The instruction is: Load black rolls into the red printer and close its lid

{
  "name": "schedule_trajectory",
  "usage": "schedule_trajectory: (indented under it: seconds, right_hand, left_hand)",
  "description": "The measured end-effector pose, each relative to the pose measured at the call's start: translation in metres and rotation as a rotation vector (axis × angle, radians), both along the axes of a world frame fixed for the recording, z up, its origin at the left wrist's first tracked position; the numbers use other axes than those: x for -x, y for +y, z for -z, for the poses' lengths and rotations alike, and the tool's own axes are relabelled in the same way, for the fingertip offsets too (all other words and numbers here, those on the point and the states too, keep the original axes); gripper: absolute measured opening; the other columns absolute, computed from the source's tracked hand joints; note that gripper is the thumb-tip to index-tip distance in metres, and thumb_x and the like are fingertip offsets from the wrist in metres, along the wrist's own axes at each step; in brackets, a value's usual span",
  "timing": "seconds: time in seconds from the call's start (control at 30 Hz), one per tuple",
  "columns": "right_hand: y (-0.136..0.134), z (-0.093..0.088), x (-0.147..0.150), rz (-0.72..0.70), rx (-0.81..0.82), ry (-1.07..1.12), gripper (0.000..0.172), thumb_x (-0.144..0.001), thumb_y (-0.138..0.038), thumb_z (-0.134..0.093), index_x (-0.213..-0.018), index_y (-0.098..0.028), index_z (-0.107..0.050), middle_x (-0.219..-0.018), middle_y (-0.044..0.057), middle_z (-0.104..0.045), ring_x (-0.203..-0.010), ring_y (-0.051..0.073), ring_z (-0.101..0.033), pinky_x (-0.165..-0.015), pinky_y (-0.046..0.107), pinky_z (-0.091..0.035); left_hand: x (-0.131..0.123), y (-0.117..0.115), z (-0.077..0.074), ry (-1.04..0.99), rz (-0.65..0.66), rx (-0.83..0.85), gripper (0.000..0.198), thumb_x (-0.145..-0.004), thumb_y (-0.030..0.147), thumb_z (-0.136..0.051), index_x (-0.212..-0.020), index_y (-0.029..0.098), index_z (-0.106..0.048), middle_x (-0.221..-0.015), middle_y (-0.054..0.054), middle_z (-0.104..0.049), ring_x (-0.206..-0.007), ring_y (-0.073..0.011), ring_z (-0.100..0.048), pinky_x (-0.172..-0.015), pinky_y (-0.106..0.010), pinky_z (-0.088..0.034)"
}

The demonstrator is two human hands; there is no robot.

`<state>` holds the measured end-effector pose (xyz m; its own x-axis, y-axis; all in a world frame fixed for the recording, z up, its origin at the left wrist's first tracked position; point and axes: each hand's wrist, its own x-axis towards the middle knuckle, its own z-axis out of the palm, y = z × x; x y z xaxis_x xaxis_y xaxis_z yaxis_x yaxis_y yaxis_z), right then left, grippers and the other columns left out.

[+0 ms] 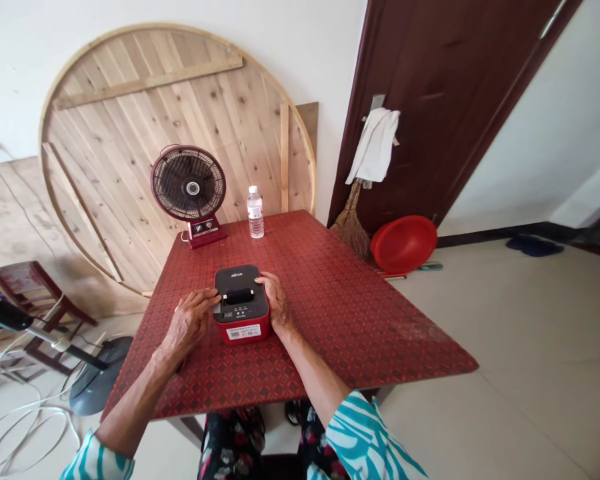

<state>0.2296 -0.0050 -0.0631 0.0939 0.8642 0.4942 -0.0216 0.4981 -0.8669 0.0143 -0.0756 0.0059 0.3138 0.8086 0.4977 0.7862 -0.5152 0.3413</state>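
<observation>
A red boxy device with a black top (pixel 241 313) stands on the table in front of me. Across a recess in its top lies a short black cylinder (pixel 239 295) with pale ends. A white label with print covers part of its front. My left hand (pixel 195 317) rests at the device's left side, its fingers close together and their tips against the top edge near the cylinder. Along the right side, my right hand (pixel 276 300) is closed around the edge, with a fingertip on the black top. The underside of the device is hidden.
The red patterned table (pixel 360 320) bears a small dark red fan (pixel 190 190) and a water bottle (pixel 255 213) at the back. A round wooden panel (pixel 250 127) leans on the wall. A broom (pixel 350 220) and red basin (pixel 405 243) are right, cables (pixel 40 417) left.
</observation>
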Motion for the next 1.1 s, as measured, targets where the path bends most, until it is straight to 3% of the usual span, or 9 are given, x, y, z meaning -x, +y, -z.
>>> schedule_trajectory:
  seconds: [0.07,0.17,0.23,0.33,0.47,0.73,1.1]
  right_hand:
    - [0.002,0.004,0.001,0.0,0.039,0.049,0.043,-0.091,-0.054,-0.035,-0.106,-0.027,-0.066,-0.122,0.005,-0.062,-0.122,0.02,-0.052,-0.111,0.039,-0.034]
    - [0.007,0.011,0.003,-0.021,0.159,0.113,0.054,-0.087,-0.062,-0.04,-0.121,-0.024,-0.059,-0.131,0.007,-0.06,-0.125,0.023,-0.051,-0.112,0.043,-0.034]
    - [0.011,0.016,0.004,-0.048,0.216,0.139,0.061,-0.085,-0.066,-0.04,-0.124,-0.022,-0.058,-0.134,0.009,-0.059,-0.126,0.024,-0.052,-0.111,0.044,-0.034]
    - [0.014,0.018,0.004,-0.056,0.242,0.148,0.063,-0.084,-0.068,-0.041,-0.123,-0.023,-0.059,-0.134,0.009,-0.06,-0.126,0.024,-0.052,-0.112,0.045,-0.034]
    - [0.013,0.015,0.004,-0.041,0.24,0.132,0.062,-0.083,-0.07,-0.042,-0.12,-0.024,-0.062,-0.13,0.007,-0.063,-0.126,0.025,-0.052,-0.111,0.045,-0.035]
    - [0.015,0.019,0.003,-0.049,0.232,0.119,0.059,-0.085,-0.066,-0.041,-0.119,-0.023,-0.062,-0.129,0.007,-0.063,-0.123,0.025,-0.054,-0.109,0.043,-0.037]
    - [0.013,0.016,0.004,-0.067,0.245,0.149,0.053,-0.086,-0.06,-0.042,-0.117,-0.022,-0.062,-0.127,0.007,-0.064,-0.122,0.024,-0.055,-0.108,0.042,-0.038]
  left_hand:
    - [0.0,-0.002,0.002,-0.184,0.002,0.1,0.033,-0.088,0.022,-0.043,-0.111,0.021,-0.066,-0.118,-0.01,-0.067,-0.105,-0.0213,-0.063,-0.09,-0.037,-0.05]
    - [-0.001,-0.009,0.004,-0.547,-0.117,0.299,0.04,-0.086,0.033,-0.048,-0.121,0.017,-0.057,-0.097,-0.007,-0.069,-0.072,-0.0157,-0.065,-0.062,-0.028,-0.052]
    - [-0.004,-0.013,0.0,-0.719,-0.18,0.452,0.048,-0.083,0.039,-0.052,-0.124,0.015,-0.052,-0.076,-0.001,-0.065,-0.05,-0.0108,-0.055,-0.045,-0.022,-0.043]
    - [-0.011,-0.014,-0.011,-0.809,-0.177,0.642,0.057,-0.079,0.043,-0.057,-0.126,0.012,-0.049,-0.055,0.007,-0.053,-0.036,-0.0071,-0.041,-0.036,-0.018,-0.031]
    - [-0.017,-0.008,-0.02,-0.833,-0.153,0.784,0.073,-0.073,0.044,-0.064,-0.134,0.012,-0.039,-0.054,0.01,-0.052,-0.032,-0.0057,-0.038,-0.031,-0.018,-0.025]
    - [-0.008,0.007,-0.008,-0.924,-0.132,0.938,0.081,-0.07,0.038,-0.069,-0.139,0.011,-0.035,-0.053,0.009,-0.052,-0.03,-0.0058,-0.037,-0.03,-0.018,-0.021]
    - [-0.004,0.01,-0.011,-1.041,-0.082,1.113,0.062,-0.071,0.027,-0.071,-0.125,0.018,-0.044,-0.057,0.009,-0.049,-0.031,-0.0027,-0.033,-0.03,-0.013,-0.016]
